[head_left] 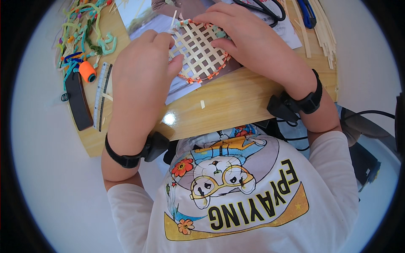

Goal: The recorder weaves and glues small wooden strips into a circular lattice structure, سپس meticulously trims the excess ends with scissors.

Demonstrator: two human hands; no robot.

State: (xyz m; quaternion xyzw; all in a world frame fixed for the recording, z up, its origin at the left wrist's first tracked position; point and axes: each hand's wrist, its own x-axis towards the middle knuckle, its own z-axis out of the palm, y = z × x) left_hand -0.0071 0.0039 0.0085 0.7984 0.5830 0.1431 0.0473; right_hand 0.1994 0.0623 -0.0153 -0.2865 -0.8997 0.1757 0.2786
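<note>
A round lattice woven from pale flat strips (198, 52) is held between my two hands above printed sheets. Orange and pale green binding runs along parts of its rim. My left hand (145, 63) grips the left edge, thumb on the weave and fingers curled at the upper left rim. From the upper right, my right hand (236, 33) holds the other side, with its fingers at the top rim and its thumb near the right edge. A thin pale strip end (174, 19) sticks up beside my left fingertips. The underside of the lattice is hidden.
Fuzzy coloured stems (95, 33), an orange thread spool (87, 71), a dark case (79, 103) and a ruler (100, 99) lie at left. Loose pale strips (324, 38), a blue utility knife (308, 14) and black loop handles (265, 12) are at upper right. A small scrap (202, 104) lies near the table edge.
</note>
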